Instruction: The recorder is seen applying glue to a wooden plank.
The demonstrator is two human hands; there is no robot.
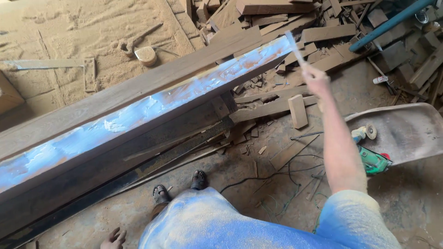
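Note:
A long wooden beam runs from lower left to upper right, its narrow edge coated with wet white glue. My right hand reaches out to the beam's far end, shut on a thin flat stick whose tip rests at the glued edge. My left hand hangs low at the bottom edge, fingers apart, holding nothing. My feet in sandals stand on the dusty floor beside the beam.
A green angle grinder lies on the floor at right with its black cable beside a curved grey panel. Offcuts pile at the top right with a blue pipe. A tape measure sits on sawdust.

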